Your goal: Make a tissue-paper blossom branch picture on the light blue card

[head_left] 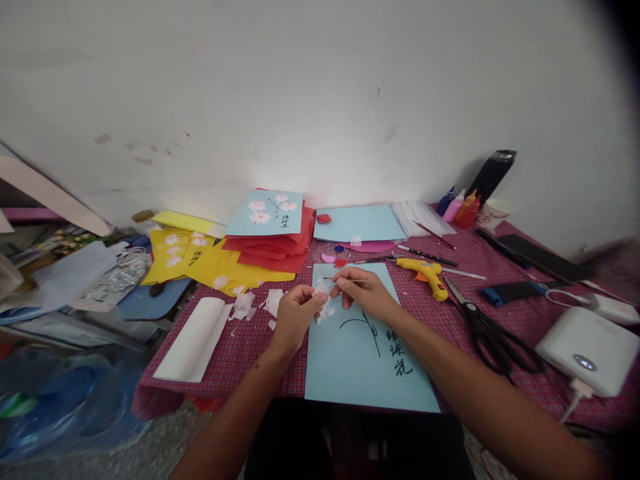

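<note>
Above a light blue sheet of paper (350, 373) my two hands come close together. My left hand (300, 313) pinches a small white piece of tissue paper (321, 288) between thumb and fingers. My right hand (357, 290) is closed in a pinch just right of that piece; a thin dark tip pokes out from its fingers, too small to name. Dark brush strokes for branches and written characters (399, 353) mark the blue sheet below. Torn tissue scraps (243, 305) lie left of my left hand, beside a white folded paper (193, 341).
At the right are a yellow glue gun (425, 275), black scissors (487, 327), a white power bank (590, 350) and a leaning black bottle (493, 177). Behind stand paint bottles (467, 210) and a red paper stack (273, 250) topped by a flower picture (265, 213). Yellow sheets (230, 263) lie left.
</note>
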The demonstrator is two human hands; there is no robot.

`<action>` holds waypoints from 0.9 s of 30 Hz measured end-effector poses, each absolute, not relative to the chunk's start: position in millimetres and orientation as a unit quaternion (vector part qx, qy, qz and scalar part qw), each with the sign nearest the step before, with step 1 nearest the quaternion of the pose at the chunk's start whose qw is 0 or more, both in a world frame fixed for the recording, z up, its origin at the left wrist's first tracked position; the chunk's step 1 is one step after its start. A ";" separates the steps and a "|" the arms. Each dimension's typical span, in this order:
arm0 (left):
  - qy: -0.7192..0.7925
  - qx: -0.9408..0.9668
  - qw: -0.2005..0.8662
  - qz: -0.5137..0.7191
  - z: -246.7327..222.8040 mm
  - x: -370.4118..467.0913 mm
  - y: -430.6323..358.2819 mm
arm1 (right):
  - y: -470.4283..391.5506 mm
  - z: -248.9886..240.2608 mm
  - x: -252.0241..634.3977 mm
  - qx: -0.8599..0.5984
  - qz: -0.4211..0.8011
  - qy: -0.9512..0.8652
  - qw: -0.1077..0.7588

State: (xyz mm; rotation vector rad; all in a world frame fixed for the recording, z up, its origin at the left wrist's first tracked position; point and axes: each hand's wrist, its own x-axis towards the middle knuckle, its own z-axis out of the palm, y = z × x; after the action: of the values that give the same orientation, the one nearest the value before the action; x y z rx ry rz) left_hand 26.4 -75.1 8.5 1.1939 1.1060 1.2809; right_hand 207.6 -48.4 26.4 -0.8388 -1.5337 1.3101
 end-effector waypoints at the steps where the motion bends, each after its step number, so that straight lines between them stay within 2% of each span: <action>1: 0.460 0.502 0.504 0.532 7.4 26.2 -74.8 | -49.2 26.7 206.8 -0.342 0.542 -0.626 0.444; 4: 0.469 0.523 0.479 0.527 4.4 25.6 -74.0 | -51.5 26.4 202.4 -0.346 0.579 -0.609 0.418; 9: 0.478 0.537 0.468 0.514 5.1 26.3 -74.4 | -52.6 25.6 197.2 -0.337 0.616 -0.560 0.440; 27: 0.405 0.435 0.600 0.535 4.7 27.6 -75.3 | -47.3 24.4 203.1 -0.339 0.578 -0.567 0.480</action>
State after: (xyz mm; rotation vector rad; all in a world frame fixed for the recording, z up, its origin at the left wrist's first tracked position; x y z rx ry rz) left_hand 27.6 -75.3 4.7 1.0091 0.9396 1.2412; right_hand 203.1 -47.3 24.4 -0.8277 -1.3823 1.4100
